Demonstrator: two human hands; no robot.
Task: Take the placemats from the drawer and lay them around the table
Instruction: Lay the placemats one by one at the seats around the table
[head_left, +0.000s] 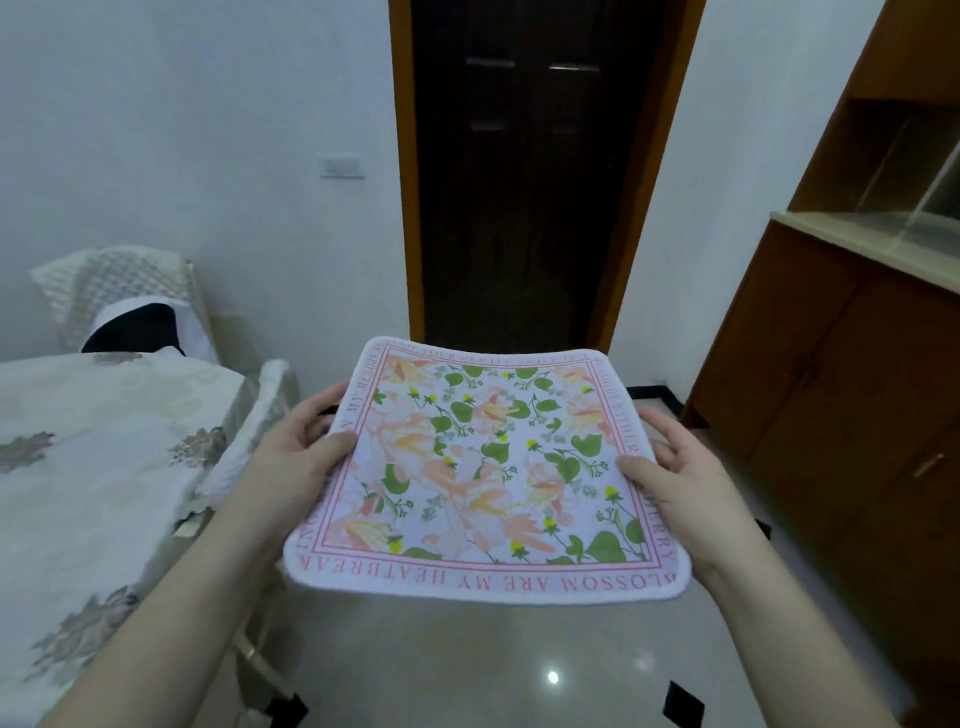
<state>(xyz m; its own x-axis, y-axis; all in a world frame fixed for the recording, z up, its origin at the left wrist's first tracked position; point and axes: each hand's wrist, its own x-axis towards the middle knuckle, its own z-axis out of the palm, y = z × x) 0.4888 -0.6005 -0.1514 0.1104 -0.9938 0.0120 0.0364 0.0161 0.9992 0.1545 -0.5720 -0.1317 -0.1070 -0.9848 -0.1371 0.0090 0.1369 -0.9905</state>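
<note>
A: Placemat, where?
B: Mid-air, above the tiled floor, just right of the cloth-covered table. Flat, floral print up, pink lettered border.
A: Hands?
B: Left hand pinches the left edge, thumb on top. Right hand pinches the right edge likewise.
A: Surroundings?
B: Dark doorway ahead, wooden cabinet on the right.
</note>
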